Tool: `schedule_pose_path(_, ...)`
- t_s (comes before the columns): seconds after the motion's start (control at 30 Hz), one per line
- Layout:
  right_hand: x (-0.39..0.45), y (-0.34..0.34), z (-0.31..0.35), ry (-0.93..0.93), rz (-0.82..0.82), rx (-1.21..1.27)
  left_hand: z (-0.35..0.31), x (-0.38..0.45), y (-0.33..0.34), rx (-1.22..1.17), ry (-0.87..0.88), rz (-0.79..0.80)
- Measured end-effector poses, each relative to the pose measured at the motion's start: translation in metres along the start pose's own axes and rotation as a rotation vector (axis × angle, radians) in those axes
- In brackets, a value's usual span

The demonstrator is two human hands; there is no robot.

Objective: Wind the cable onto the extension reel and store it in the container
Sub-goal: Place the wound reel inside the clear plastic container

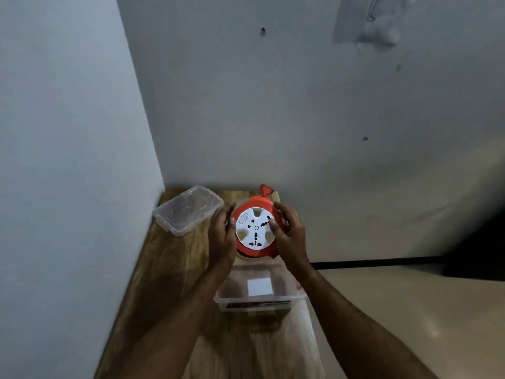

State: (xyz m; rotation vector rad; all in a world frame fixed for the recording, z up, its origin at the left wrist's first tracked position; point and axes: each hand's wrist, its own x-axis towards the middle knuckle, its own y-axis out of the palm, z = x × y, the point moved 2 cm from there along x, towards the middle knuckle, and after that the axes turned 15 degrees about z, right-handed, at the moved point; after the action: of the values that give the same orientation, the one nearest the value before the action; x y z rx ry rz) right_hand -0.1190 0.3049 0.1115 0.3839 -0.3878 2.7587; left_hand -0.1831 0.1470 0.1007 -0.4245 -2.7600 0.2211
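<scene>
A narrow wooden table (pixel 175 269) stands pushed into a corner where two pale grey walls (pixel 273 105) meet. The back wall carries a few small dark marks and, high to the right, a blurred whitish fitting (pixel 369 20). Right of the table lies a beige floor (pixel 410 310), edged by a dark skirting strip (pixel 382 262). The light is dim.

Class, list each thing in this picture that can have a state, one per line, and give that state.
Reel: held off the table, socket face up, no loose cable showing.
Container: open, not yet holding the reel.
Lid: off, lying on the table.
Left hand: gripping the reel's side.
Right hand: gripping the other side.
</scene>
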Motion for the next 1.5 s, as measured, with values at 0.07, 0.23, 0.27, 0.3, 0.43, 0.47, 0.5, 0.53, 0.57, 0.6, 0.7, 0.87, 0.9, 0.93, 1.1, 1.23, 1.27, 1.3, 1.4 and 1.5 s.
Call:
schedule_pose_path(0.07, -0.012, -0.009, -0.016, 0.023, -0.012, -0.026, 0.011, -0.008, 0.013, -0.017, -0.038, 0.055)
schedule_pose_path(0.23, -0.037, -0.008, -0.041, 0.091, 0.018, -0.058, 0.04, -0.027, 0.019, -0.005, -0.15, 0.106)
schedule_pose_path(0.27, -0.04, -0.006, -0.043, 0.096, 0.031, -0.059, 0.044, -0.029, 0.018, -0.001, -0.175, 0.103)
schedule_pose_path(0.3, -0.044, -0.003, -0.047, 0.103, 0.041, -0.058, 0.047, -0.031, 0.016, 0.008, -0.198, 0.098)
schedule_pose_path(0.43, -0.055, 0.005, -0.063, 0.182, 0.067, -0.048, 0.049, -0.035, 0.013, 0.063, -0.275, 0.134)
schedule_pose_path(0.47, -0.055, 0.006, -0.065, 0.216, 0.084, -0.058, 0.049, -0.035, 0.013, 0.084, -0.282, 0.158)
schedule_pose_path(0.5, -0.054, 0.006, -0.066, 0.247, 0.104, -0.076, 0.05, -0.036, 0.012, 0.111, -0.289, 0.179)
schedule_pose_path(0.53, -0.053, 0.007, -0.067, 0.278, 0.124, -0.092, 0.051, -0.038, 0.012, 0.137, -0.293, 0.195)
schedule_pose_path(0.57, -0.051, 0.007, -0.067, 0.306, 0.14, -0.104, 0.052, -0.039, 0.011, 0.165, -0.299, 0.205)
schedule_pose_path(0.6, -0.051, 0.007, -0.068, 0.328, 0.155, -0.115, 0.053, -0.04, 0.011, 0.173, -0.304, 0.209)
schedule_pose_path(0.7, -0.052, 0.008, -0.071, 0.375, 0.187, -0.156, 0.054, -0.042, 0.01, 0.219, -0.309, 0.234)
schedule_pose_path(0.87, -0.053, 0.012, -0.075, 0.463, 0.263, -0.227, 0.06, -0.047, 0.01, 0.296, -0.324, 0.23)
schedule_pose_path(0.9, -0.053, 0.012, -0.077, 0.473, 0.28, -0.249, 0.06, -0.048, 0.01, 0.319, -0.324, 0.226)
schedule_pose_path(0.93, -0.053, 0.012, -0.078, 0.479, 0.294, -0.274, 0.061, -0.049, 0.011, 0.333, -0.321, 0.231)
schedule_pose_path(1.1, -0.057, 0.012, -0.079, 0.487, 0.345, -0.379, 0.062, -0.051, 0.012, 0.355, -0.329, 0.284)
schedule_pose_path(1.23, -0.053, 0.003, -0.061, 0.396, 0.284, -0.567, 0.065, -0.051, 0.013, 0.374, -0.325, 0.295)
schedule_pose_path(1.27, -0.05, 0.0, -0.051, 0.341, 0.242, -0.627, 0.066, -0.051, 0.013, 0.375, -0.322, 0.293)
schedule_pose_path(1.3, -0.045, -0.001, -0.041, 0.288, 0.205, -0.675, 0.066, -0.05, 0.013, 0.375, -0.323, 0.291)
schedule_pose_path(1.4, -0.023, -0.001, -0.021, 0.18, 0.201, -0.817, 0.064, -0.051, 0.014, 0.379, -0.322, 0.279)
schedule_pose_path(1.5, -0.008, 0.002, -0.025, 0.199, 0.327, -0.915, 0.064, -0.051, 0.014, 0.368, -0.319, 0.272)
